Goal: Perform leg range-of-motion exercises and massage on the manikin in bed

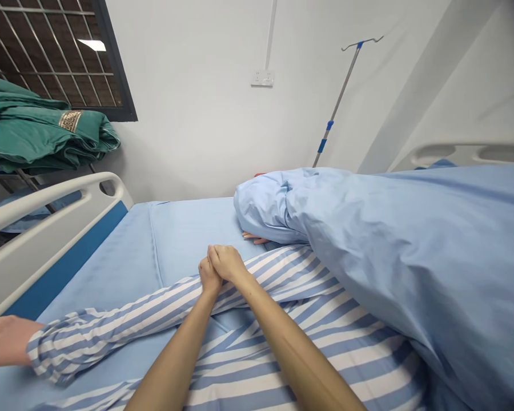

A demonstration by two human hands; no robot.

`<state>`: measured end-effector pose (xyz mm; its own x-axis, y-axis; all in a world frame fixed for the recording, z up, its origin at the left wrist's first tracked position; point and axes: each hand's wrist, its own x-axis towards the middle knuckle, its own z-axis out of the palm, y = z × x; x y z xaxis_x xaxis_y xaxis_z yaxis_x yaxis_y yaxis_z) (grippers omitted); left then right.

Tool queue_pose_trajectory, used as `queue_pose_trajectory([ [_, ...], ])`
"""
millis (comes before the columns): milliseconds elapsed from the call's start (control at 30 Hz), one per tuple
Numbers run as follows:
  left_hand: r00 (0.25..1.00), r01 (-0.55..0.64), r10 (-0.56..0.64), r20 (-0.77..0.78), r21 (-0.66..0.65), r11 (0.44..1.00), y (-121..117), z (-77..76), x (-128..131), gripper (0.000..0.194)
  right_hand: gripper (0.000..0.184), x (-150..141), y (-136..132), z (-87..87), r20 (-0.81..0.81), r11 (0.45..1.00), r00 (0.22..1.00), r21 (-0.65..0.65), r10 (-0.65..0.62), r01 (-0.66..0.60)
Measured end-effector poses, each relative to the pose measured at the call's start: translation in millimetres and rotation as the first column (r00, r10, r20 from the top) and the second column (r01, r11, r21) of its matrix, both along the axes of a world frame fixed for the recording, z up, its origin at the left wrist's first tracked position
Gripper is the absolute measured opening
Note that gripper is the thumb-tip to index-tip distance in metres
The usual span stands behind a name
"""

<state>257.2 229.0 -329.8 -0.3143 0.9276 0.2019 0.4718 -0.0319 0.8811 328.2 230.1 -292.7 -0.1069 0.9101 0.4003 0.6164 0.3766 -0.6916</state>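
Observation:
A person in a blue-and-white striped pyjama top [282,342] lies on the bed, one arm stretched out to the left. Its hand [4,341] rests near the bed's left edge. My left hand [208,278] and my right hand [226,262] are closed and pressed side by side on the upper part of the striped sleeve [163,302], apparently pinching its fabric. A light blue quilt [402,245] covers the rest of the body on the right. Just beyond my hands, the person's other hand [255,238] peeks out from under the quilt's edge.
The bed has a light blue sheet [184,228] and a white and blue side rail [47,228] on the left. Folded green blankets [38,134] lie on a rack behind it. An IV pole [338,103] stands by the white wall, with a socket [262,78] above.

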Motion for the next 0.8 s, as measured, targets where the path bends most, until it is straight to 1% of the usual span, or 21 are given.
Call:
queue_pose_trajectory([
  [67, 1.000, -0.012, 0.012, -0.012, -0.004, 1.000, -0.5, -1.0, 0.9, 0.046, 0.039, 5.6, -0.9, -2.7, -0.005, 0.999, 0.999, -0.007, 0.047, -0.048],
  [167, 1.000, -0.030, 0.031, 0.007, -0.028, 0.999, -2.4, -0.9, 3.5, 0.053, 0.044, 11.1, 0.8, -16.3, -0.135, 0.997, 0.990, -0.061, 0.044, -0.052],
  [233, 0.999, -0.017, 0.018, 0.027, -0.030, 0.999, -3.0, 1.0, 6.5, 0.053, 0.045, 13.4, 3.1, -24.2, -0.222, 0.996, 0.974, -0.077, 0.037, -0.055],
  [300, 0.997, 0.006, -0.004, 0.078, -0.020, 1.000, -2.1, 5.9, 11.7, 0.050, 0.045, 15.7, 5.8, -27.7, -0.316, 0.996, 0.948, -0.069, 0.035, -0.060],
  [400, 0.979, 0.032, -0.032, 0.203, 0.004, 0.999, 1.4, 20.9, 25.3, 0.047, 0.044, 19.7, 10.0, -26.7, -0.494, 0.996, 0.869, -0.085, -0.028, -0.016],
  [500, 0.944, 0.065, -0.082, 0.320, 0.064, 0.996, 5.9, 41.0, 43.7, 0.045, 0.041, 24.0, 13.1, -25.0, -0.661, 0.993, 0.746, -0.119, -0.080, 0.001],
  [533, 0.933, 0.066, -0.091, 0.347, 0.083, 0.994, 7.1, 46.2, 49.3, 0.045, 0.040, 25.3, 14.0, -25.1, -0.696, 0.993, 0.713, -0.122, -0.085, 0.000],
  [600, 0.926, 0.035, -0.064, 0.372, 0.085, 0.996, 8.5, 50.4, 57.3, 0.043, 0.038, 27.4, 15.8, -26.0, -0.720, 0.992, 0.687, -0.126, -0.099, 0.012],
  [633, 0.927, 0.005, -0.029, 0.373, 0.065, 0.998, 8.6, 48.9, 59.2, 0.042, 0.038, 28.3, 16.8, -26.7, -0.715, 0.991, 0.690, -0.133, -0.117, 0.029],
  [700, 0.935, -0.045, 0.043, 0.353, -0.001, 0.999, 7.6, 39.8, 59.2, 0.042, 0.039, 29.6, 18.7, -28.2, -0.696, 0.985, 0.701, -0.158, -0.157, 0.064],
  [800, 0.961, -0.067, 0.079, 0.266, -0.056, 0.996, 5.2, 21.5, 53.4, 0.043, 0.041, 29.8, 20.4, -29.9, -0.687, 0.982, 0.706, -0.173, -0.173, 0.073],
])
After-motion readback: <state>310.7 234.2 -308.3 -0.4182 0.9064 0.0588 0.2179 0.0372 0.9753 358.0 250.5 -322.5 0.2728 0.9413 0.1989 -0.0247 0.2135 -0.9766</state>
